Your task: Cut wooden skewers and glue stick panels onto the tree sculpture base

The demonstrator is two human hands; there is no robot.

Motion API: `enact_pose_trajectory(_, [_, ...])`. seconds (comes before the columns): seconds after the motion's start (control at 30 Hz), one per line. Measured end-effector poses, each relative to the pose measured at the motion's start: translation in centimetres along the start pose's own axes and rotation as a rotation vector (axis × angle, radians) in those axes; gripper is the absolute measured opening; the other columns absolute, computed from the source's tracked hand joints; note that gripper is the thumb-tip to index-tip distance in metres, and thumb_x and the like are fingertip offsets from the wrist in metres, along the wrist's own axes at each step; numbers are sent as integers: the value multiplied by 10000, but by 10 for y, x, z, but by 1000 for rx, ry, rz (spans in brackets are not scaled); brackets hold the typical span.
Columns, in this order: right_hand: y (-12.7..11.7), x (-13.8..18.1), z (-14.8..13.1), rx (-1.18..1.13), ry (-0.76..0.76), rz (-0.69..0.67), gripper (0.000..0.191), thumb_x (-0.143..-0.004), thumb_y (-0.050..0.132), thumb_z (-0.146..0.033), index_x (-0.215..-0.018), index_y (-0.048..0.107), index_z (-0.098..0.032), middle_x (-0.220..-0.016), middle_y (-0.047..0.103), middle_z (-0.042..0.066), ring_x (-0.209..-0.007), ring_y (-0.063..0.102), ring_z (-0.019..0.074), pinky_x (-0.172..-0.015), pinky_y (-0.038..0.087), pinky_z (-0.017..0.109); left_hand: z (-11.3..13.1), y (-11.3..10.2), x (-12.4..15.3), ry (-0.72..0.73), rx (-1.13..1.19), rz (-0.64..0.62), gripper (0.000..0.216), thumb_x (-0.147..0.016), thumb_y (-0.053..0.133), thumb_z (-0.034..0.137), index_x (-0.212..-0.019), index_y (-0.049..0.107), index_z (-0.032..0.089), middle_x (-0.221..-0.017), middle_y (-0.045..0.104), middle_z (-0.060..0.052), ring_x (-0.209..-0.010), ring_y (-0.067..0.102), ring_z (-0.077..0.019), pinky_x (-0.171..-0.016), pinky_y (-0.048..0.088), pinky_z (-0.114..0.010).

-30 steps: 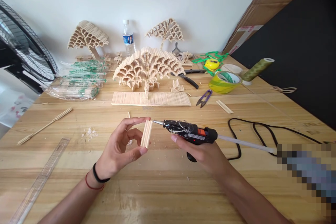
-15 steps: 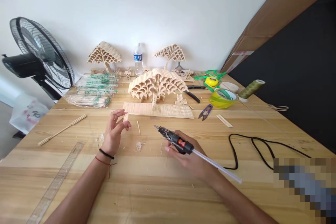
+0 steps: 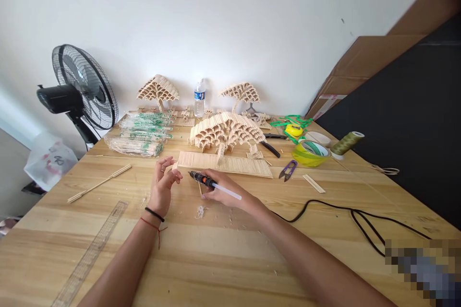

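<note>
Between the thumb and fingers of my left hand (image 3: 163, 186) is a small flat piece of wooden sticks (image 3: 175, 166), mostly hidden by the fingers. My right hand (image 3: 219, 188) is wrapped round a black glue gun (image 3: 202, 179) with a clear glue stick (image 3: 228, 191) poking out of its back. The gun's nozzle points left, a short way from the left hand. Just beyond both hands stands a tree model of wooden sticks (image 3: 227, 130) on a flat stick base (image 3: 245, 165). A loose stick (image 3: 200, 189) lies partly behind the right hand.
A clear ruler (image 3: 94, 249) and joined sticks (image 3: 99, 183) lie at left. Bagged sticks (image 3: 139, 135), a bottle (image 3: 200, 98) and two more tree models stand behind. Purple snips (image 3: 287, 171), yellow tape (image 3: 310, 153), a thread spool (image 3: 347, 144) and a black cord (image 3: 334, 205) are on the right.
My right hand has brought the glue gun leftward, closer to my left hand. My left hand still holds the small stick piece. The whole view has shifted slightly.
</note>
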State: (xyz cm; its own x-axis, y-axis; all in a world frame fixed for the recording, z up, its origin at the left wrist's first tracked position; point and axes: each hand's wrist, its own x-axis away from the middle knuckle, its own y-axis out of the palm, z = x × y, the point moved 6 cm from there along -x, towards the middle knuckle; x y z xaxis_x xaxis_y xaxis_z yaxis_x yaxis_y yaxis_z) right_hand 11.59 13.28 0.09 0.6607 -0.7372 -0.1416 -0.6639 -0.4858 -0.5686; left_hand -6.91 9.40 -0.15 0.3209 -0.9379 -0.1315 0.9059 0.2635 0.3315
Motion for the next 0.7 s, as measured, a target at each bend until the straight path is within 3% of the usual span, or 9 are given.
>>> enact_pose_trajectory(0.17, [1,-1,4,37,4,17,350,-738,812,-154,-1063,693,-206,-1022,702,36,-913,623,234,-814,459,323,0,0,1,0,-5,3,384,-797,677,281,-1167,587,231,-1180,558,-43,-723,602,-113,-680,447,-298])
enact_pose_trajectory(0.27, [-1,0,5,33,35,6,360,-708,824,-129,-1029,679,-200,-915,671,6,-825,586,198,-741,435,286,-1,0,2,-2,0,-14,370,-811,668,273,-1170,589,232,-1188,558,-38,-721,594,-105,-684,443,-291])
enact_pose_trajectory(0.43, [-5,1,0,3,68,-118,273,-685,727,-18,-858,633,-207,-759,611,-51,-719,533,145,-647,378,238,-5,-1,1,13,-14,-21,375,-818,668,294,-1183,599,245,-1198,544,-32,-717,593,-107,-671,441,-283])
enact_pose_trajectory(0.57, [-6,-1,1,6,81,-175,237,-698,671,1,-778,594,-209,-732,588,-60,-678,517,128,-629,373,236,-5,0,0,24,-4,-37,393,-804,674,299,-1188,608,247,-1193,545,-36,-724,602,-114,-671,446,-283])
enact_pose_trajectory(0.7, [-3,0,9,-93,73,-153,251,-687,782,-68,-775,597,-213,-742,626,-57,-700,565,143,-651,417,248,-5,3,0,26,6,-53,404,-794,688,306,-1187,608,248,-1201,550,-43,-709,595,-115,-656,445,-289])
